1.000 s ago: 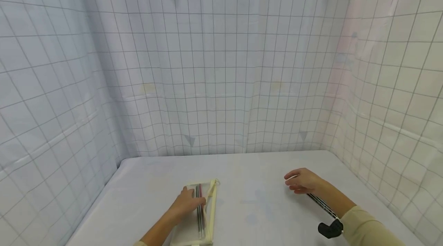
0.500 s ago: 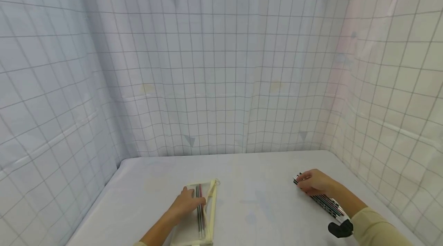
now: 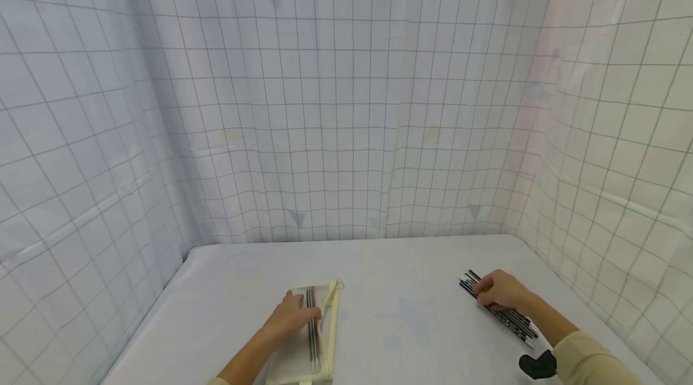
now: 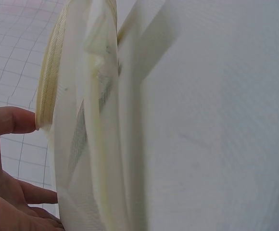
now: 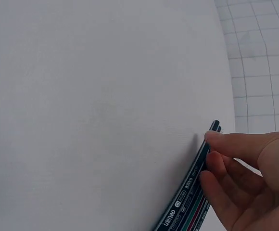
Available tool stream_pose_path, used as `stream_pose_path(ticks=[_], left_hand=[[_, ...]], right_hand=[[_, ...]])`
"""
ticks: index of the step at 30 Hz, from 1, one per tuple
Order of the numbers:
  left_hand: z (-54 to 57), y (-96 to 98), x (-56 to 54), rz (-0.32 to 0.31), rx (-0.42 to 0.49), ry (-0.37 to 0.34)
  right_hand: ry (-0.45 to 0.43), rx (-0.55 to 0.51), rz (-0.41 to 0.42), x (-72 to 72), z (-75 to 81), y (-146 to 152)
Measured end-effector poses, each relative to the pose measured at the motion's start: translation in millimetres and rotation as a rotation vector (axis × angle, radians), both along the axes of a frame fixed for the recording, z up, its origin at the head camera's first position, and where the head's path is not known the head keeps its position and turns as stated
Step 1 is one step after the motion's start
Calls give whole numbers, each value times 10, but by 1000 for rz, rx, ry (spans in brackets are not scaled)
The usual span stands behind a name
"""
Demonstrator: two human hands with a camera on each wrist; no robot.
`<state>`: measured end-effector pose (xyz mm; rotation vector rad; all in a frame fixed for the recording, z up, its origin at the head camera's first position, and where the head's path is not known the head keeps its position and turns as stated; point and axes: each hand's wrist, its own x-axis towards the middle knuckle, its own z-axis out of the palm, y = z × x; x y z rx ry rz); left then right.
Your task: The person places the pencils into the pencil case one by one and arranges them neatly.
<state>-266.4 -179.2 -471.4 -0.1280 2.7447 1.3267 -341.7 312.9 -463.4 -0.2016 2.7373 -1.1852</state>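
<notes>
A translucent pencil pouch [image 3: 289, 358] with a cream zipper edge lies left of centre on the table, with a few dark and reddish pencils [image 3: 313, 337] visible inside. My left hand [image 3: 290, 317] holds it, thumb at the zipper edge [image 4: 47, 91] and the other fingers against its side in the left wrist view. Over at the right, several dark pencils [image 3: 514, 323] lie in a slanted bundle. My right hand [image 3: 502, 290] is at the bundle's upper part, thumb and fingertips pinching a dark pencil [image 5: 190, 180] near its end.
White cloth covers the table [image 3: 400, 307], with grid-patterned curtains [image 3: 352, 102] at the back and both sides. A black object [image 3: 538, 366] sits at my right sleeve, close to the lower ends of the pencils.
My right hand has moved rightward and closed its fingertips on the pencils, uncovering the far ends of the bundle. The left hand and the pouch have stayed in place.
</notes>
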Motion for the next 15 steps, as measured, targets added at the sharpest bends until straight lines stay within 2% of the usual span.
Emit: stream_pose_path(ticks=[6,15], left_hand=[[-4,-7,4,8,-9,-6],[-11,-8,0,1,-10,3]], right_hand=[[189,167,47,9,-76,-98],[279,276,46,-4,-130,-122]])
